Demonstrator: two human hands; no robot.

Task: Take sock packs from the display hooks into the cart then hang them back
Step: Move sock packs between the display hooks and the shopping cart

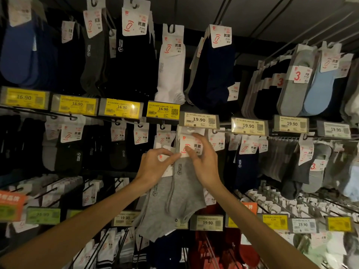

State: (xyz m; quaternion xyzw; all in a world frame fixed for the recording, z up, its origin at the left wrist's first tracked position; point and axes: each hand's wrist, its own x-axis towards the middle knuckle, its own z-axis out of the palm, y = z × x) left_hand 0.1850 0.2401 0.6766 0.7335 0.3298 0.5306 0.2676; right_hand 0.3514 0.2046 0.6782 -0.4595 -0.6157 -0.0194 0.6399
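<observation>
overhead, left hand and right hand, each with a pinch on the grey sock packs

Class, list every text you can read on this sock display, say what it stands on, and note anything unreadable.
"16.90": yellow price tag.
"19.90": pale price tag.
"抗菌": header card of the grey sock pack.
"3", in red: white label on the grey low-cut socks.
Small print on the tags and logos on the socks: too small or blurred to read.
</observation>
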